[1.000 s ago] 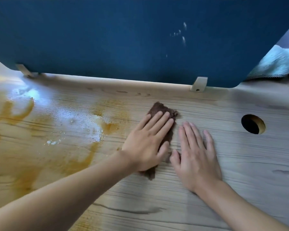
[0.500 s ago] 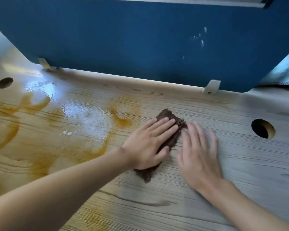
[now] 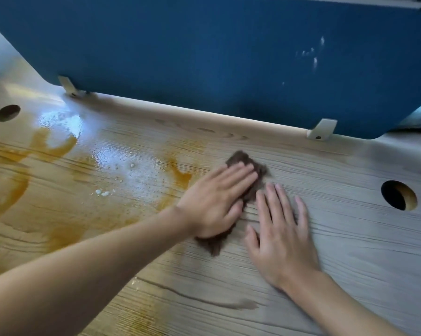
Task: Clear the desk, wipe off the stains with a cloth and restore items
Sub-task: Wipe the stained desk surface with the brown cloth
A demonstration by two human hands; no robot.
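Left hand [image 3: 214,202], fingers straight, presses the dark brown fuzzy cloth [image 3: 248,170] flat on the wood-grain desk [image 3: 350,238] at frame centre. Right hand [image 3: 282,229], fingers spread, lies flat beside it. Orange stains [image 3: 54,146] cover the left.

Blue divider panel [image 3: 204,57], white bracket [image 3: 322,129], cable hole [image 3: 398,195]

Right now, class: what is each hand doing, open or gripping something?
Left hand: open, pressing flat on the brown cloth.
Right hand: open, flat on the desk.
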